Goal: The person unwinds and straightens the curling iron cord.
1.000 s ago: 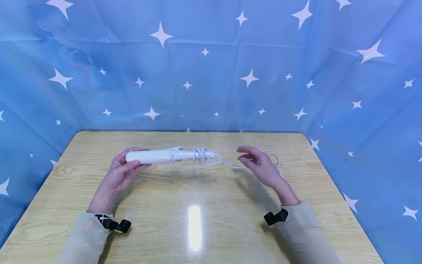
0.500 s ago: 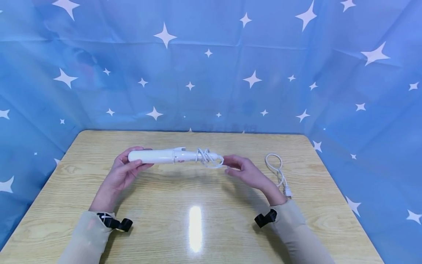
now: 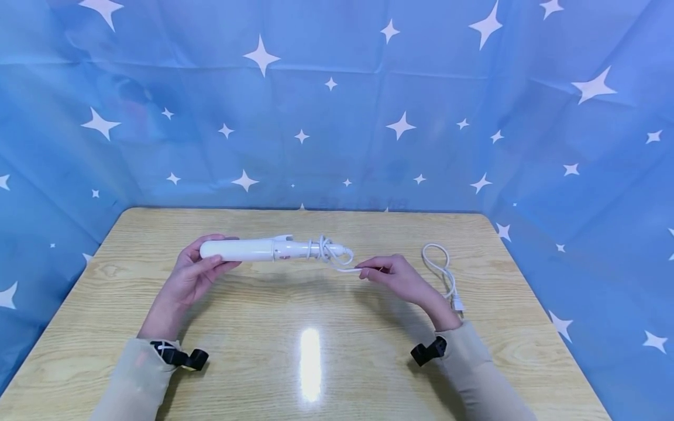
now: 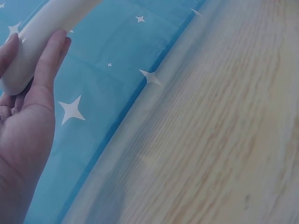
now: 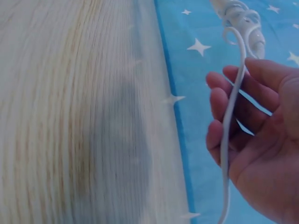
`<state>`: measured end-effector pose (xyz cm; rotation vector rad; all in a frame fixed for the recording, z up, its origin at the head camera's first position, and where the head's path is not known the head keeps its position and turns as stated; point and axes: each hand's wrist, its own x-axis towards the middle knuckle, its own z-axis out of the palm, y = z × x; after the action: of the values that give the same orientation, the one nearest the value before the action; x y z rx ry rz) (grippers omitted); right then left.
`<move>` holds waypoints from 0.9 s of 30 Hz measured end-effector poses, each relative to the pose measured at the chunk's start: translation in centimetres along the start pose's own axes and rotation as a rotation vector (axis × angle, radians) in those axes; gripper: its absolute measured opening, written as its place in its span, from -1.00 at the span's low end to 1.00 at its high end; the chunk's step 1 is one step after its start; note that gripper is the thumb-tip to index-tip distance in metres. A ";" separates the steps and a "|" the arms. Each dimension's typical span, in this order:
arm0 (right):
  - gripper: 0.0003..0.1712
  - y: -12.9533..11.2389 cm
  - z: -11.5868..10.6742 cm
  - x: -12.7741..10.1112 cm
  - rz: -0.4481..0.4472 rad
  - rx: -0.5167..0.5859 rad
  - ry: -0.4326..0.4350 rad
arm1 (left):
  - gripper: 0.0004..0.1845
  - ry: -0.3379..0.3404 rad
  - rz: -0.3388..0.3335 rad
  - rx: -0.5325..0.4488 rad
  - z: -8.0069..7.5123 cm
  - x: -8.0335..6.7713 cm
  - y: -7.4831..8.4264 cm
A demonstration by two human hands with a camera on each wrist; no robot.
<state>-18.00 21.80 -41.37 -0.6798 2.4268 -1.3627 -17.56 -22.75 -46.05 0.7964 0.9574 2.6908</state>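
A white curling iron (image 3: 263, 249) is held level above the wooden table (image 3: 316, 304). My left hand (image 3: 192, 270) grips its barrel end (image 4: 32, 44), fingers and thumb curled round it. The white cord (image 3: 329, 252) is wound several times round the handle end (image 5: 240, 18). From there it runs to my right hand (image 3: 392, 276), whose fingers curl round the cord (image 5: 231, 121) just right of the handle. The rest of the cord loops on the table (image 3: 439, 263) and ends in a white plug (image 3: 459, 306).
A blue cloth with white stars (image 3: 337, 105) hangs behind and on both sides of the table. Bare wood lies in front of my hands, with a bright glare spot (image 3: 310, 362). Black straps (image 3: 429, 351) sit on both wrists.
My right hand moved left from beside the cord loop toward the handle end and took hold of the cord. The left hand and curling iron stayed nearly still.
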 end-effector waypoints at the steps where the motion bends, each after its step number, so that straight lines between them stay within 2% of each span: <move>1: -0.70 -0.1 -0.1 -0.1 0.000 -0.003 0.014 | -0.49 0.003 0.002 0.004 0.0 0.0 0.1; 12: -0.76 0.6 -3.0 -2.3 -0.020 -0.007 0.177 | -0.50 0.022 0.034 0.011 0.0 -0.3 0.8; 20: -0.76 1.5 -4.7 -3.4 0.024 -0.049 0.193 | -0.49 -0.013 0.003 0.032 0.2 0.1 2.3; 27: -0.74 1.8 -5.0 -3.1 0.051 -0.058 0.172 | -0.50 -0.028 0.026 0.028 0.3 0.0 3.0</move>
<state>-18.07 27.84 -40.28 -0.5297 2.6069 -1.3884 -17.33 -24.93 -43.99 0.8557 0.9872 2.6858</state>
